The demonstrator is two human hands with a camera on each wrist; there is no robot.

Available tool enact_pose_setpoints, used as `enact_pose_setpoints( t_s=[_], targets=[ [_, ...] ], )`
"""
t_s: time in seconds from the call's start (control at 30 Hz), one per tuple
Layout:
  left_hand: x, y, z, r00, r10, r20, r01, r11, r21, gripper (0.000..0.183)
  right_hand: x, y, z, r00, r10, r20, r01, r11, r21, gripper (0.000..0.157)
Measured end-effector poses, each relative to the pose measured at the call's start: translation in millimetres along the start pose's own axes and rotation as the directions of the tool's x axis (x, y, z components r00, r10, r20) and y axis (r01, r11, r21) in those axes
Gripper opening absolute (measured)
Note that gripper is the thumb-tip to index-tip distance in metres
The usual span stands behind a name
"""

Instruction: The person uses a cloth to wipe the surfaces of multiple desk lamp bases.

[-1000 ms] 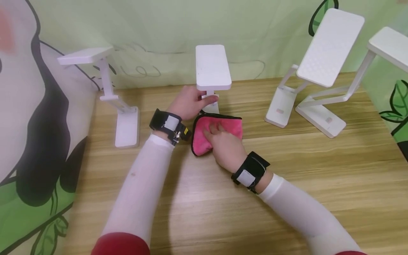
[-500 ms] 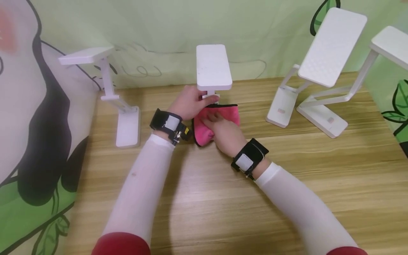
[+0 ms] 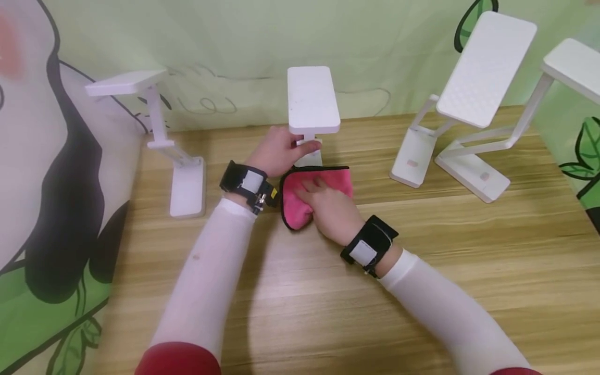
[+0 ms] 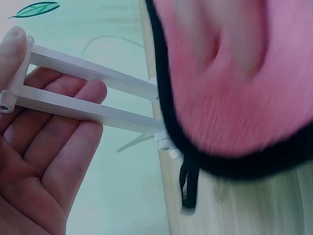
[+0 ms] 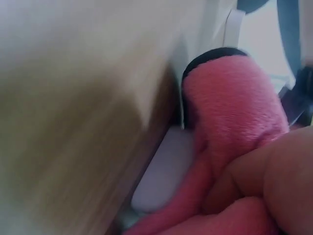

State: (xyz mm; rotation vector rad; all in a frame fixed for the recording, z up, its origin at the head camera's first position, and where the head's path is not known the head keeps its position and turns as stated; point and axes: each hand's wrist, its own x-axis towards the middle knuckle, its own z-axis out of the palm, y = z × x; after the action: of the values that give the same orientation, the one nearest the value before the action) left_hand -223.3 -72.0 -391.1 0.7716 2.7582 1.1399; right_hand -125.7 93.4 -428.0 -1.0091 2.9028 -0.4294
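Note:
In the head view a white folding desk lamp (image 3: 313, 99) stands at the back middle of the table. My left hand (image 3: 276, 151) grips its jointed stem below the head; in the left wrist view the thumb lies at the hinge and the fingers are behind the twin arms (image 4: 129, 122). My right hand (image 3: 335, 213) holds a pink cloth (image 3: 335, 179) with black edging, bunched near the thumb, over the lamp's base. Part of that white base (image 5: 164, 171) shows under the cloth in the right wrist view. A black loop (image 4: 190, 186) hangs from the cloth's edge.
Another white lamp (image 3: 187, 190) stands to the left. Two more lamps, one with a patterned head (image 3: 487, 67) and one with an angled arm (image 3: 532, 104), stand close together at the right. A printed curtain (image 3: 225, 36) lines the back of the wooden table (image 3: 309, 312).
The cloth and right hand went forward up the lamp's base, then came back toward me, uncovering the lower stem again. My left hand stays in place on the lamp.

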Motion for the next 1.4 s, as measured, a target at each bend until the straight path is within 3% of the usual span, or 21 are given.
enact_pose_setpoints(
  t_s=[0.13, 0.27, 0.47, 1.4],
  targets=[
    [-0.9, 0.4, 0.5, 1.0, -0.012, 0.004, 0.012, 1.0, 0.006, 0.029, 16.4, 11.8, 2.4, 0.999, -0.014, -0.042, 0.016, 0.998, 0.057, 0.052],
    [-1.0, 0.7, 0.6, 1.0, -0.02, 0.015, 0.02, 1.0, -0.003, 0.028, 22.4, 17.4, 2.9, 0.999, 0.002, -0.032, 0.0, 0.998, 0.07, 0.056],
    [-0.4, -0.1, -1.1, 1.0, -0.016, 0.013, 0.016, 1.0, -0.013, 0.03, 21.4, 17.0, 3.6, 1.0, 0.01, -0.023, -0.009, 0.999, 0.047, 0.063],
    [-0.6, 0.8, -1.4, 0.999, -0.024, 0.023, 0.023, 1.0, 0.007, 0.031, 21.5, 15.1, 3.5, 1.0, 0.011, -0.02, -0.01, 0.999, 0.044, 0.058]
  ],
)
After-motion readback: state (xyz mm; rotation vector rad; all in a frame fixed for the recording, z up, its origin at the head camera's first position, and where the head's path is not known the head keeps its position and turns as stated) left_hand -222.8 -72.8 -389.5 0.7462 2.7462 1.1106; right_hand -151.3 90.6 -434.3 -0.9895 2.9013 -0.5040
